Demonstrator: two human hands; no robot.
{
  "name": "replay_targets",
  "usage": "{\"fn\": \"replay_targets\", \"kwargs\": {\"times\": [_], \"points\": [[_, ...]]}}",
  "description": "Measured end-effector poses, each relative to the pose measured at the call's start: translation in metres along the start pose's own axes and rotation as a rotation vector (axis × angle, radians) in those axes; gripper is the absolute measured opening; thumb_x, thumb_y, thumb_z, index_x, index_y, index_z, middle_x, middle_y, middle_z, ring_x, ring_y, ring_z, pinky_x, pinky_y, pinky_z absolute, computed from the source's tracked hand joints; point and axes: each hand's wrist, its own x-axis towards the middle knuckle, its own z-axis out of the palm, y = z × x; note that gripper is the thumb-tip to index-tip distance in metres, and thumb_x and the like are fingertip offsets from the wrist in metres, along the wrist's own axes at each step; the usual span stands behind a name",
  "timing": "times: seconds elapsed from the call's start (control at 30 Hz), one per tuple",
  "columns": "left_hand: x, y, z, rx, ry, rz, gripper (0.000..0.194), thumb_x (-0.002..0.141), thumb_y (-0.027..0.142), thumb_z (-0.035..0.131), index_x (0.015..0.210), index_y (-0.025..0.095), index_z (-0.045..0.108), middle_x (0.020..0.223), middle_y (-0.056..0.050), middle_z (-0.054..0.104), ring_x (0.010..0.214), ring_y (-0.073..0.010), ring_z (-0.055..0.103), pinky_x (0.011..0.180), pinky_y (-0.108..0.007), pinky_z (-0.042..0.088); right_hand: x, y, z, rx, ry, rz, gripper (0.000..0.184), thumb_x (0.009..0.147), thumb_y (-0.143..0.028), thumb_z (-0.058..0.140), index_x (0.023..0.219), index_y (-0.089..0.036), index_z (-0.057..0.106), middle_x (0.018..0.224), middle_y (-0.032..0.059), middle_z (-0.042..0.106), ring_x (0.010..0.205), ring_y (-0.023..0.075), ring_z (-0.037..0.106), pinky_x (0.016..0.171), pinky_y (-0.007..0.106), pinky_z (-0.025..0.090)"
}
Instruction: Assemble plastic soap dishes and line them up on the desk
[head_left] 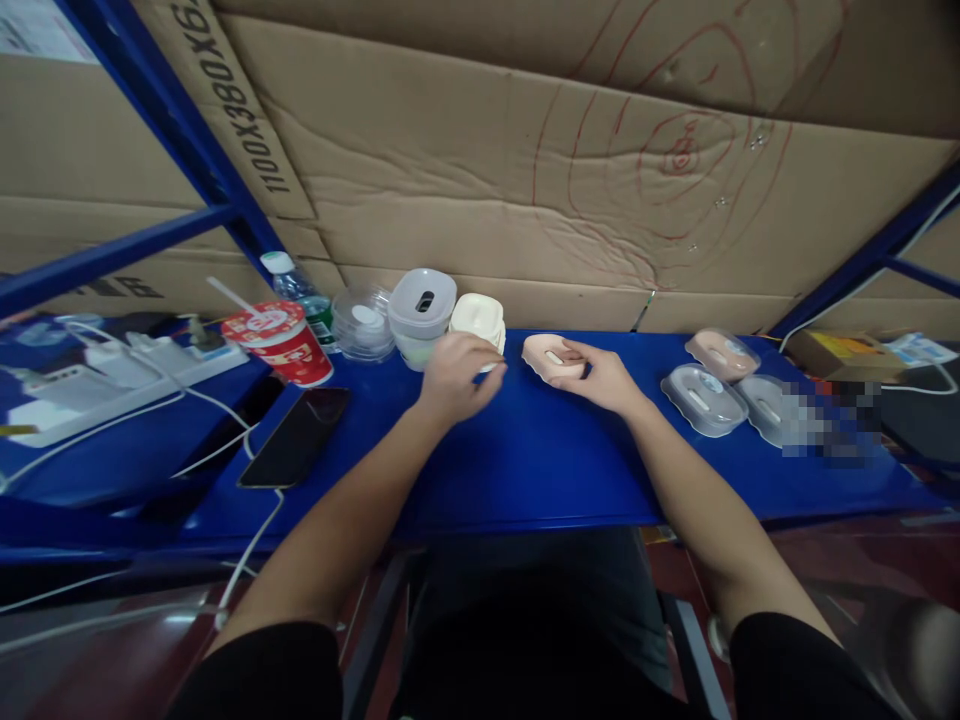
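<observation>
On the blue shelf my right hand grips a flat pink lid by its right edge, fingers curled round it. My left hand reaches toward a cream box at the back, fingers bent and touching its front; whether they grasp it I cannot tell. To the left of that box stand a white lidded container with a grey slot on top and a clear round lid.
Three more lids, one pink and two clear, lie at the right. A red paper cup, a water bottle, a black phone on a white cable and a power strip sit left. Cardboard walls the back.
</observation>
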Motion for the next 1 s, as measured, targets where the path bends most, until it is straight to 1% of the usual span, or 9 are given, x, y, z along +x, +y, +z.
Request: {"fn": "replay_targets", "kwargs": {"times": [0.1,0.2,0.37,0.57,0.67,0.77,0.83,0.9,1.0], "points": [[-0.002,0.021,0.014,-0.039,-0.209,0.024,0.030,0.099,0.047,0.064,0.107,0.021,0.077,0.099,-0.008,0.080,0.096,-0.0248,0.074,0.088,-0.041,0.053,-0.002,-0.010,0.004,0.173,0.112,-0.022,0.073,0.074,-0.055,0.091,0.137,-0.023,0.073,0.128,0.0099,0.080,0.122,0.0342,0.075,0.113,0.053,0.055],[-0.005,0.029,0.023,-0.124,-0.299,-0.069,0.039,0.099,0.056,0.064,0.107,0.020,0.077,0.094,-0.006,0.081,0.087,-0.0228,0.075,0.083,-0.038,0.052,-0.006,-0.021,0.015,0.302,0.181,-0.034,0.070,0.071,-0.057,0.093,0.131,-0.024,0.077,0.126,0.0092,0.080,0.120,0.0342,0.076,0.114,0.053,0.055],[-0.005,0.032,0.025,-0.350,-0.231,-0.274,0.035,0.098,0.050,0.069,0.081,0.020,0.074,0.075,-0.002,0.076,0.069,-0.0165,0.069,0.069,-0.031,0.049,-0.011,-0.032,0.035,0.442,0.211,-0.026,0.069,0.068,-0.062,0.093,0.126,-0.025,0.081,0.122,0.0092,0.082,0.115,0.0344,0.078,0.110,0.053,0.058],[-0.001,0.047,0.021,-0.513,-0.096,-0.417,0.015,0.091,0.033,0.074,0.083,0.021,0.078,0.076,-0.001,0.078,0.066,-0.0135,0.066,0.065,-0.028,0.049,-0.009,-0.031,0.042,0.543,0.238,-0.003,0.069,0.069,-0.067,0.091,0.124,-0.026,0.081,0.126,0.0097,0.080,0.117,0.0343,0.078,0.109,0.054,0.059],[0.000,0.051,0.023,-0.653,-0.097,-0.516,0.016,0.087,0.033,0.074,0.079,0.020,0.077,0.074,-0.002,0.077,0.064,-0.0126,0.066,0.063,-0.027,0.051,-0.009,-0.029,0.045,0.568,0.252,-0.014,0.077,0.068,-0.068,0.092,0.130,-0.025,0.079,0.128,0.0106,0.079,0.119,0.0340,0.076,0.112,0.054,0.057],[0.001,0.052,0.025,-0.873,-0.171,-0.606,0.023,0.087,0.039,0.073,0.077,0.018,0.075,0.071,-0.003,0.076,0.060,-0.0124,0.066,0.061,-0.026,0.054,-0.011,-0.031,0.047,0.547,0.238,-0.052,0.083,0.071,-0.070,0.089,0.140,-0.026,0.073,0.134,0.0114,0.077,0.126,0.0340,0.073,0.117,0.055,0.053],[0.001,0.052,0.025,-0.950,-0.207,-0.626,0.025,0.088,0.041,0.072,0.078,0.018,0.074,0.072,-0.004,0.077,0.060,-0.0126,0.067,0.061,-0.027,0.056,-0.013,-0.033,0.048,0.526,0.216,-0.053,0.085,0.074,-0.073,0.085,0.145,-0.028,0.069,0.138,0.0105,0.075,0.131,0.0336,0.070,0.119,0.056,0.051],[0.001,0.051,0.023,-0.911,-0.206,-0.602,0.024,0.088,0.039,0.071,0.076,0.018,0.072,0.072,-0.004,0.077,0.061,-0.0127,0.066,0.062,-0.027,0.055,-0.014,-0.034,0.047,0.518,0.231,-0.025,0.087,0.073,-0.076,0.083,0.145,-0.029,0.069,0.139,0.0096,0.075,0.132,0.0344,0.069,0.119,0.057,0.051],[0.000,0.049,0.018,-0.764,-0.191,-0.514,0.022,0.086,0.034,0.070,0.070,0.019,0.067,0.068,-0.002,0.073,0.061,-0.0130,0.063,0.062,-0.028,0.052,-0.009,-0.030,0.042,0.534,0.378,0.039,0.088,0.073,-0.084,0.076,0.139,-0.027,0.073,0.133,0.0102,0.078,0.128,0.0373,0.071,0.113,0.058,0.055]]}}
